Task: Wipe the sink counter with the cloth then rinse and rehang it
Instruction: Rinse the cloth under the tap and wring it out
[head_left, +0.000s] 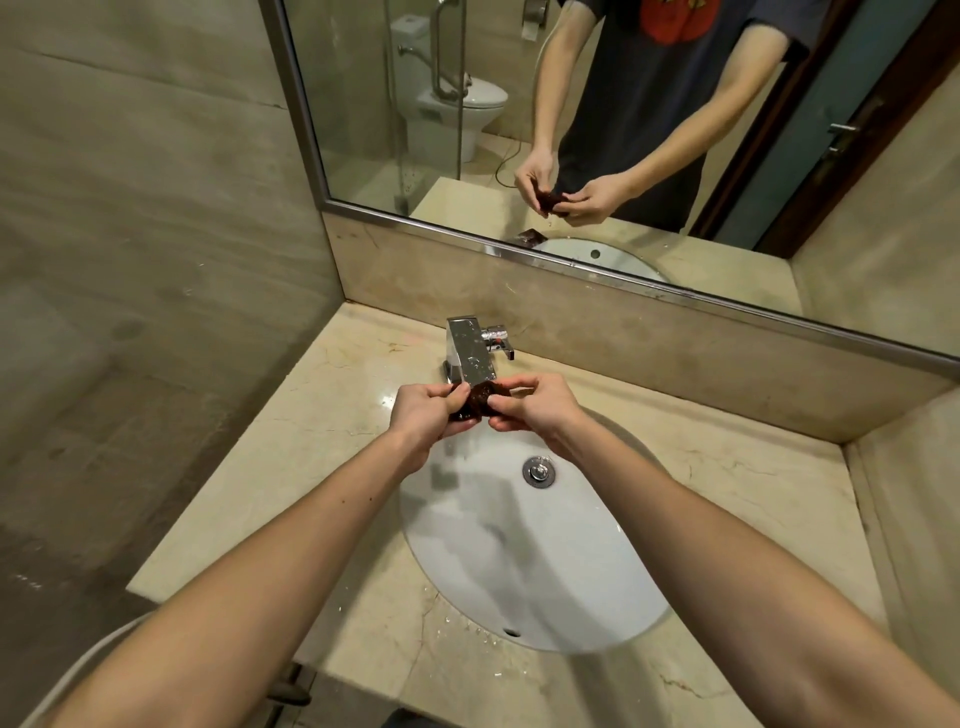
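A small dark brown cloth (479, 399), bunched up and wet, is held between both hands just under the spout of the chrome faucet (470, 356). My left hand (428, 413) grips its left end and my right hand (535, 410) pinches its right end. Both hands hover over the back rim of the white oval sink (519, 551), which is set into the beige marble counter (322, 431). Most of the cloth is hidden inside my fingers. I cannot tell whether water runs from the spout.
A mirror (623, 130) above the backsplash reflects my arms and the cloth. The drain plug (539, 472) sits mid-basin. Water drops lie on the counter at the sink's front edge. A tiled wall bounds the left side, and a marble side wall bounds the right.
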